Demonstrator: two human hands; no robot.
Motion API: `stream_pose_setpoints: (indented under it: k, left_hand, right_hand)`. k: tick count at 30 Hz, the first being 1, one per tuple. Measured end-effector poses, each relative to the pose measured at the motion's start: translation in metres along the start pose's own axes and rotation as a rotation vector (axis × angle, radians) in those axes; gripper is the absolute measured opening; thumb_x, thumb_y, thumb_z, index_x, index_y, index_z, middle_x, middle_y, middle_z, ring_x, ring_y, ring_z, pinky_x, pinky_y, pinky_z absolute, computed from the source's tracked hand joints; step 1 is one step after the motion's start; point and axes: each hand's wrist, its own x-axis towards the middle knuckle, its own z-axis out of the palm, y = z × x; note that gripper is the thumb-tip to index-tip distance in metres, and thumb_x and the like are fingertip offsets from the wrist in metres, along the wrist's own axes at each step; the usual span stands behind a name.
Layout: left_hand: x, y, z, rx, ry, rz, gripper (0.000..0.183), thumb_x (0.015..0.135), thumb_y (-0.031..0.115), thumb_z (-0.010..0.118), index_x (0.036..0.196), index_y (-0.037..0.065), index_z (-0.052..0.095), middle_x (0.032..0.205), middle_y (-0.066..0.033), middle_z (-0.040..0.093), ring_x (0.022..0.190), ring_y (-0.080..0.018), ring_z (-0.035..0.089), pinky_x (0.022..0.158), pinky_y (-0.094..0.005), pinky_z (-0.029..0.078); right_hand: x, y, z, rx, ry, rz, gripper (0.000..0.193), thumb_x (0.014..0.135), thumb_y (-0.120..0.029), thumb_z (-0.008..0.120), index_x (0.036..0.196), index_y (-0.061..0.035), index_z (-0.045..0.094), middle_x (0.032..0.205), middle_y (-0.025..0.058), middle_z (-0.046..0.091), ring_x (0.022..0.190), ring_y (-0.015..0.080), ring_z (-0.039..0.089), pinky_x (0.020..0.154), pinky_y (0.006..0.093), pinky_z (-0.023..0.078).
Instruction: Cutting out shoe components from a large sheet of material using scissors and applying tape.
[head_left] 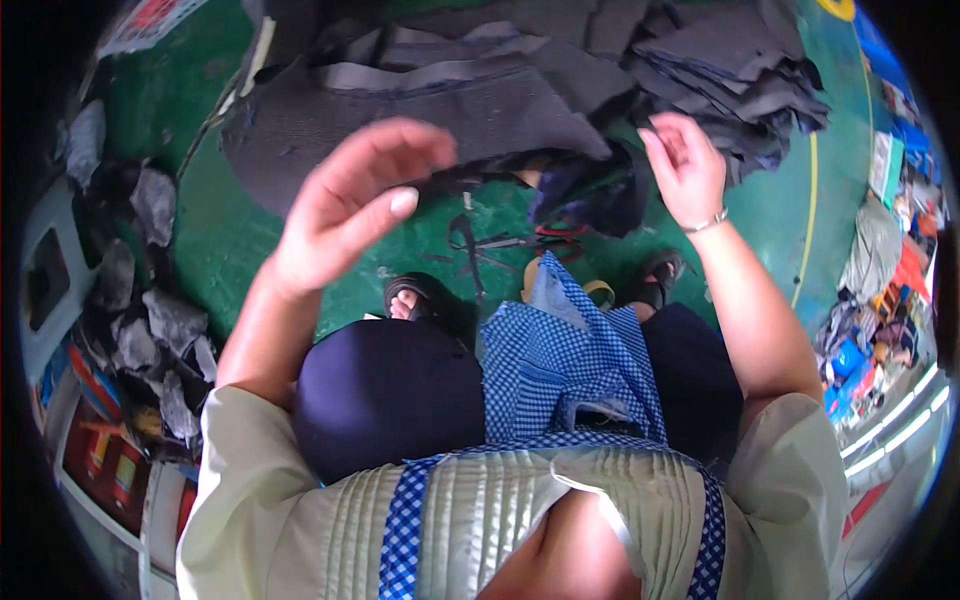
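Observation:
My left hand (pixel 345 210) is raised over the left part of a large dark grey fabric piece (pixel 480 115). Its fingers are curved and slightly blurred, the thumb stands apart, and nothing shows between them. To the right, my right hand (pixel 690 172) hovers just in front of a heap of dark grey fabric pieces (pixel 735 75). Its fingers are bent with a gap to the thumb, and I see nothing in it. A crumpled dark blue cloth (pixel 595 195) lies between the two hands, partly under the grey fabric.
Black strips (pixel 473 248) lie on the green floor (pixel 420 245) by my feet, near a red loop-shaped handle (pixel 562 231). A yellowish ring (pixel 600 293) sits behind my blue checked apron (pixel 565 350). Grey scraps (pixel 155 320) fill the left side; mixed items (pixel 880 320) are piled at right.

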Motion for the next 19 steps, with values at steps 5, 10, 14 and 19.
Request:
stream_pose_setpoints:
  k: [5, 10, 14, 19]
  left_hand:
    - [0.058, -0.074, -0.031, 1.720, -0.082, -0.001, 0.100, 0.063, 0.048, 0.076, 0.144, 0.021, 0.024, 0.150, -0.0106, 0.017, 0.139, -0.0297, 0.018, 0.109, -0.0537, 0.019]
    - [0.055, -0.132, -0.042, 1.792, 0.133, -0.089, 0.108, 0.062, 0.050, 0.075, 0.146, 0.013, 0.017, 0.151, -0.0126, 0.016, 0.139, -0.0289, 0.016, 0.108, -0.0541, 0.018]
    - [0.069, -0.141, -0.016, 1.658, 0.234, -0.039, 0.113, 0.055, 0.037, 0.081, 0.144, 0.006, 0.018, 0.148, -0.0188, 0.020, 0.137, -0.0355, 0.020, 0.107, -0.0534, 0.020]
    - [0.049, -0.113, -0.023, 1.507, 0.132, 0.083, 0.113, 0.057, 0.045, 0.079, 0.144, 0.009, 0.017, 0.148, -0.0184, 0.017, 0.138, -0.0350, 0.016, 0.110, -0.0516, 0.016]
  right_hand:
    - [-0.141, 0.108, -0.030, -0.430, -0.419, 0.589, 0.023, 0.077, -0.027, 0.069, 0.075, -0.0080, 0.055, 0.070, 0.0125, 0.062, 0.062, 0.0304, 0.061, 0.058, 0.0390, 0.048]
    - [-0.216, 0.067, 0.037, -0.585, -1.526, 0.390, 0.051, 0.080, -0.053, 0.053, 0.092, -0.0055, 0.068, 0.098, 0.0153, 0.066, 0.097, 0.0295, 0.062, 0.082, 0.0394, 0.049]
    - [-0.267, 0.086, 0.103, -0.347, -1.203, 1.118, 0.064, 0.080, -0.057, 0.057, 0.112, -0.0021, 0.062, 0.121, 0.0141, 0.058, 0.111, 0.0288, 0.056, 0.093, 0.0373, 0.044]
    - [-0.261, 0.071, 0.099, -0.220, -1.031, 1.083, 0.064, 0.074, -0.060, 0.059, 0.113, -0.0092, 0.063, 0.111, 0.0211, 0.061, 0.111, 0.0286, 0.057, 0.093, 0.0390, 0.045]
